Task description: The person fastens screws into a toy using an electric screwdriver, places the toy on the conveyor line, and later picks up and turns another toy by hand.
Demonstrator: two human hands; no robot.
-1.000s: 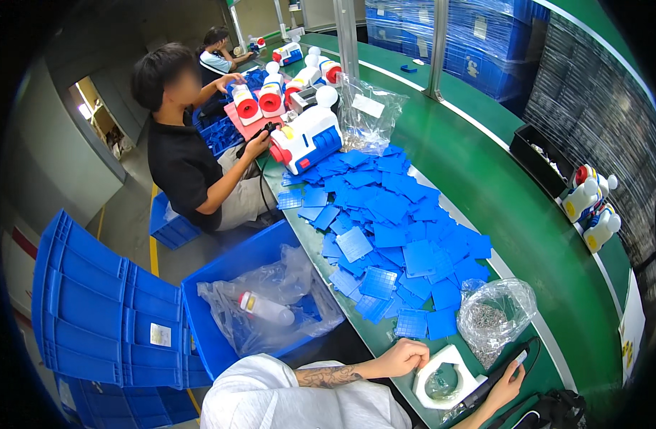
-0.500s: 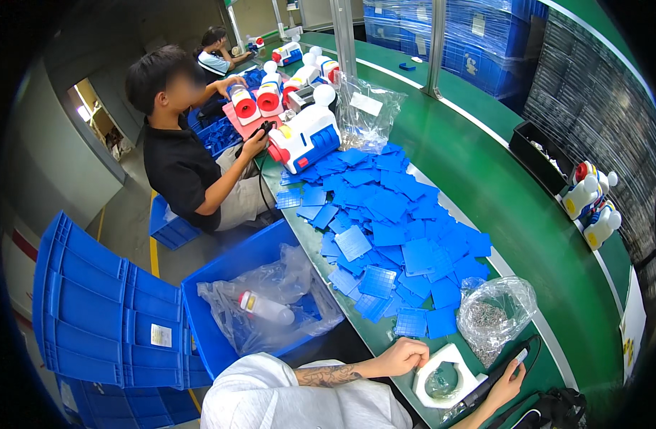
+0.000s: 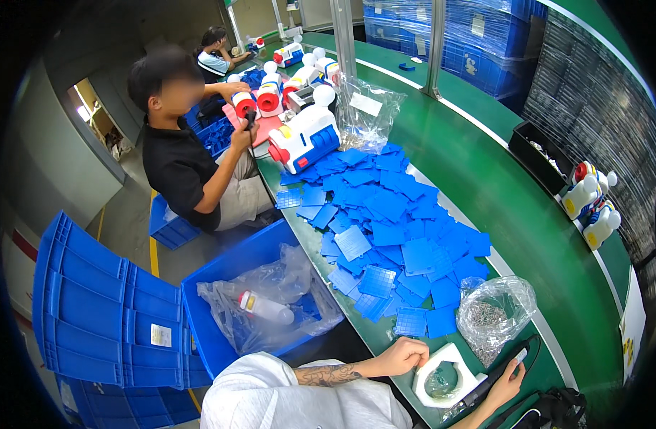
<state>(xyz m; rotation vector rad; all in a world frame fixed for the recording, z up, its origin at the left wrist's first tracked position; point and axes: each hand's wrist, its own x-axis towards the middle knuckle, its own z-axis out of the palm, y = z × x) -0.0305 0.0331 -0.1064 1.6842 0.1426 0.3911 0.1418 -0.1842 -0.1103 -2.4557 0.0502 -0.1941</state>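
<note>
Left hand [image 3: 406, 355] curled into a loose fist at the near edge of the green worktop [image 3: 514, 214], fingers clenched, touching the left side of a white frame [image 3: 448, 374]; whether anything sits inside the fist, cannot tell. White frame flat on the worktop, just in front of the body, with a round clear opening in its middle. Right hand [image 3: 505, 383] to the right of the frame, fingers wrapped around a black electric screwdriver [image 3: 496, 373] lying slanted beside it. Just beyond the frame, a clear bag of small screws [image 3: 494, 316]. Beyond that, a wide heap of blue square plates [image 3: 392, 214] spread along the worktop. Farther up, a white, blue and red toy [image 3: 304, 136] standing on the worktop. To the left, below the worktop, a blue crate [image 3: 221, 300] lined with clear plastic, holding a white bottle-shaped part [image 3: 266, 307]. A seated person in a black shirt [image 3: 181, 168] at work farther along.
</note>
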